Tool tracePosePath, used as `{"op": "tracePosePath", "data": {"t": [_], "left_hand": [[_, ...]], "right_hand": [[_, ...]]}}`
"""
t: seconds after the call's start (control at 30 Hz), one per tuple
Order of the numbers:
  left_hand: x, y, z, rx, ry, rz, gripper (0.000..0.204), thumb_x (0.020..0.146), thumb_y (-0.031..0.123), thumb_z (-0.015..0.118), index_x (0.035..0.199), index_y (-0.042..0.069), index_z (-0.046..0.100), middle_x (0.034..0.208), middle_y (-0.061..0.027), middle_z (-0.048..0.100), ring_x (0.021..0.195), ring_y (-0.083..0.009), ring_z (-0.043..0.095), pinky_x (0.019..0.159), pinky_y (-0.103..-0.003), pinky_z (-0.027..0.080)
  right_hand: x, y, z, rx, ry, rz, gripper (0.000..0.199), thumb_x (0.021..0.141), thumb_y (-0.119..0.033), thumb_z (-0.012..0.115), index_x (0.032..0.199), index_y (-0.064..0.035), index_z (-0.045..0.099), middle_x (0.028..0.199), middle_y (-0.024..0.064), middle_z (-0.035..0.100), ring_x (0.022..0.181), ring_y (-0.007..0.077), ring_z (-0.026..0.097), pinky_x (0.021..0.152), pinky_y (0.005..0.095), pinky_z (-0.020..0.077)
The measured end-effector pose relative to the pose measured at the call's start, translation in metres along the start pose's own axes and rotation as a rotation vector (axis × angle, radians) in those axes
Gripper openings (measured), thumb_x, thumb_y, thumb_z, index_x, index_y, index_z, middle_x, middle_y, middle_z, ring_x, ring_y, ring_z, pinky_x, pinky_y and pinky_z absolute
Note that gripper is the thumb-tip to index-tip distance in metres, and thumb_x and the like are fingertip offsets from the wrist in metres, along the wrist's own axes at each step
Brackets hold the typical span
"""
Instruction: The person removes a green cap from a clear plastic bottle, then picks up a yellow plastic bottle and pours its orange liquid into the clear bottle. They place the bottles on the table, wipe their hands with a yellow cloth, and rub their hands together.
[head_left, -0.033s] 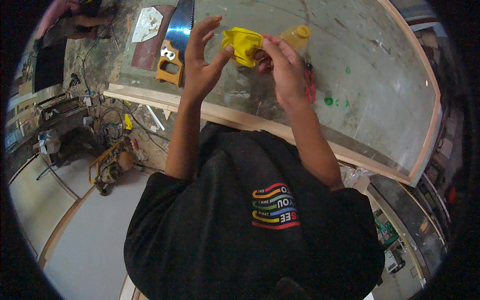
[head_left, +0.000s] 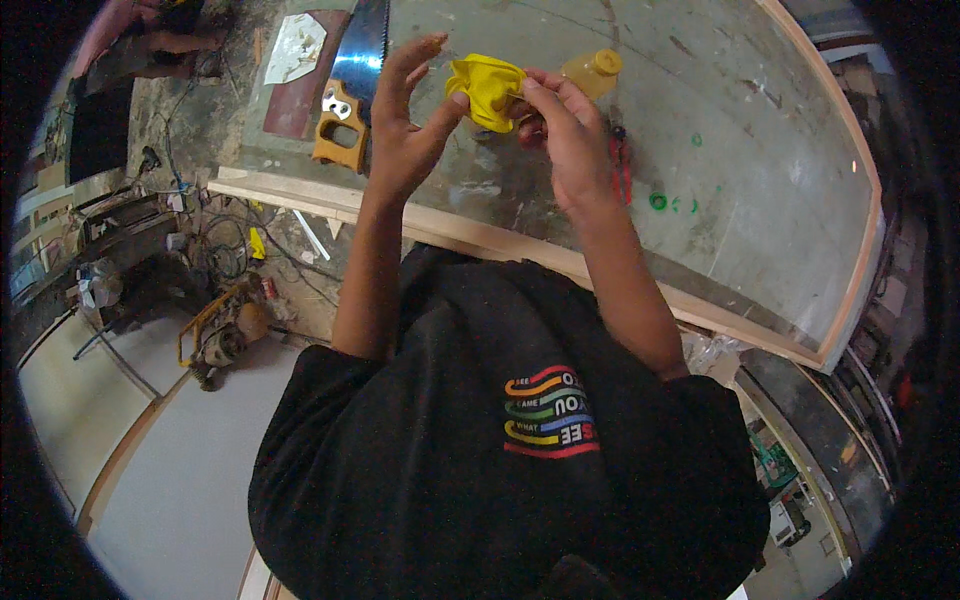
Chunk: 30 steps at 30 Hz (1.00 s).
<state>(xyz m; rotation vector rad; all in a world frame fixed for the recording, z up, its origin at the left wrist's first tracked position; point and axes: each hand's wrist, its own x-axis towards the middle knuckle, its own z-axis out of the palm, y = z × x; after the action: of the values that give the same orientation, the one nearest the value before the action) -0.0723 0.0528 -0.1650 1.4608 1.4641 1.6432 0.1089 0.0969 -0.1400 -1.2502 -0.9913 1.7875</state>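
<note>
I see the rag [head_left: 484, 92] as soft, creased, matt cloth. The blade [head_left: 362, 55] is smooth metal, throwing a bright glare at my camera; its handle [head_left: 340, 156] looks like wood. The bottle [head_left: 588, 74] reads to me as translucent plastic, the tabletop [head_left: 755, 170] scuffed and stained, its edging [head_left: 490, 237] bare wood, the shirt [head_left: 430, 500] matt cloth.

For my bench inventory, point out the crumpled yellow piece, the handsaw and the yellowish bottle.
Crumpled yellow piece [head_left: 485, 88]: head view, middle of its folds.
Handsaw [head_left: 360, 64]: head view, on the metal blade, above the handle.
Yellowish bottle [head_left: 586, 74]: head view, on its body, beside the cap.
</note>
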Motion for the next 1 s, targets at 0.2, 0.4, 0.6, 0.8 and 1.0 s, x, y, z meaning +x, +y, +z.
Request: {"op": "tracePosePath", "data": {"t": [0.2,0.4,0.6,0.8,1.0], "left_hand": [[-0.017,-0.002,0.004,-0.013,0.081,0.051,0.055,0.082,0.006,0.079,0.133,0.007,0.058,0.119,-0.0075,0.072,0.114,-0.0217,0.068,0.114,-0.045,0.039],[-0.021,-0.014,0.0,0.276,0.083,0.191,0.053,0.08,0.002,0.08,0.129,0.01,0.061,0.101,-0.0032,0.076,0.104,-0.0187,0.071,0.112,-0.044,0.038],[-0.03,-0.022,-0.004,0.314,0.066,0.215,0.051,0.08,0.002,0.078,0.127,0.01,0.062,0.1,-0.0028,0.075,0.101,-0.0194,0.07,0.109,-0.045,0.042],[-0.034,-0.014,-0.013,0.29,0.04,0.168,0.052,0.082,0.002,0.077,0.131,0.008,0.059,0.108,-0.0059,0.072,0.104,-0.021,0.069,0.109,-0.043,0.043],[-0.002,0.013,0.003,0.227,-0.02,0.252,0.065,0.083,0.008,0.082,0.14,0.005,0.051,0.125,-0.0115,0.069,0.117,-0.0243,0.065,0.107,-0.041,0.046]], "right_hand": [[-0.001,0.0,-0.001,0.137,-0.005,0.122,0.026,0.1,-0.027,0.065,0.119,-0.0093,0.066,0.095,0.0019,0.069,0.076,0.0109,0.059,0.07,0.0288,0.0492],[0.005,0.002,-0.007,0.248,-0.037,0.186,0.026,0.099,-0.029,0.065,0.117,-0.0102,0.063,0.095,0.0027,0.068,0.079,0.015,0.062,0.072,0.0336,0.0501],[0.015,0.012,-0.01,0.436,0.008,0.346,0.025,0.098,-0.031,0.067,0.111,-0.0112,0.062,0.095,0.0014,0.066,0.079,0.0164,0.063,0.07,0.036,0.0511],[0.018,0.014,-0.015,0.511,-0.011,0.349,0.025,0.097,-0.029,0.067,0.114,-0.0114,0.062,0.096,0.0016,0.066,0.078,0.0151,0.063,0.065,0.0351,0.0524],[0.016,0.012,-0.009,0.402,-0.025,0.383,0.023,0.098,-0.03,0.067,0.113,-0.0136,0.065,0.098,-0.0001,0.067,0.081,0.0143,0.063,0.068,0.0339,0.0528]]}}
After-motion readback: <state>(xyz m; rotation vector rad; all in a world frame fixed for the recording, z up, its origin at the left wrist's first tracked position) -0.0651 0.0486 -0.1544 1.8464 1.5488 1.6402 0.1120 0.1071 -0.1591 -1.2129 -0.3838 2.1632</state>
